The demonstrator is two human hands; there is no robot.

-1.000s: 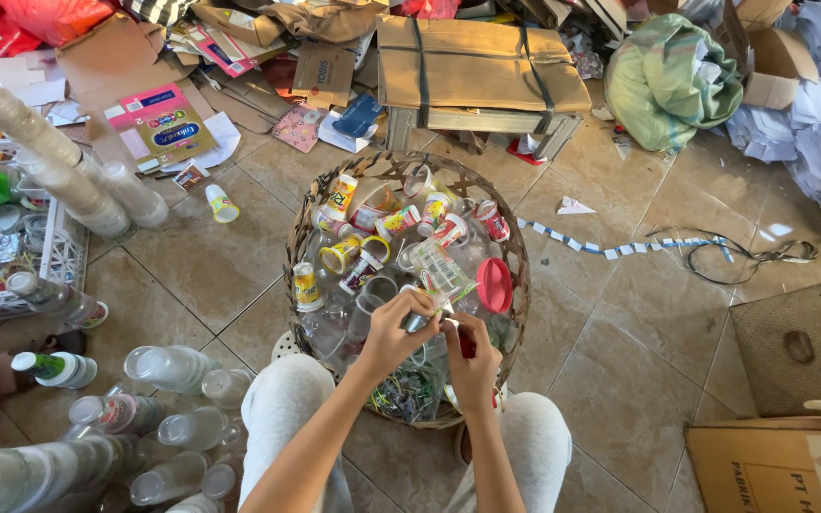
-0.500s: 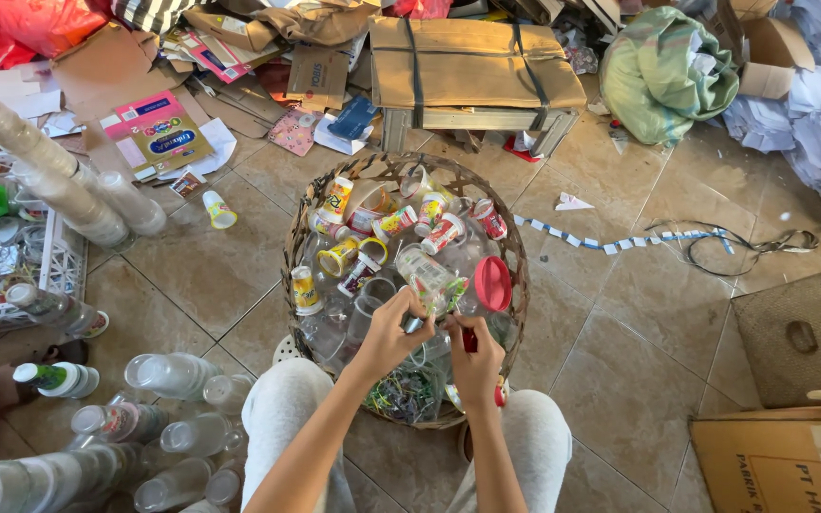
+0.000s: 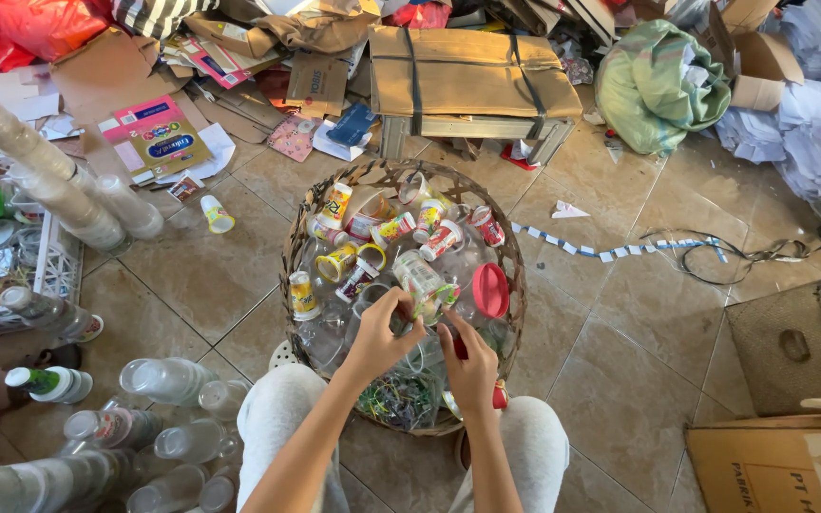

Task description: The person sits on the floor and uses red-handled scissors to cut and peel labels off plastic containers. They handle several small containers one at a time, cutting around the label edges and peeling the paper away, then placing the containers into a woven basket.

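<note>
The person sits on the tiled floor (image 3: 639,361) with a woven basket (image 3: 308,249) of plastic cups between the knees. The left hand (image 3: 379,337) grips a clear cup (image 3: 420,277), and the right hand (image 3: 472,366) holds a small red tool (image 3: 458,344) just beside it. Stacked clear cups (image 3: 163,380) lie near left.

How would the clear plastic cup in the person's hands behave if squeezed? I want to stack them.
The clear plastic cup looks thin-walled, so probably light and easily crushed. Held by the left hand and right hand, it may slip.
</note>
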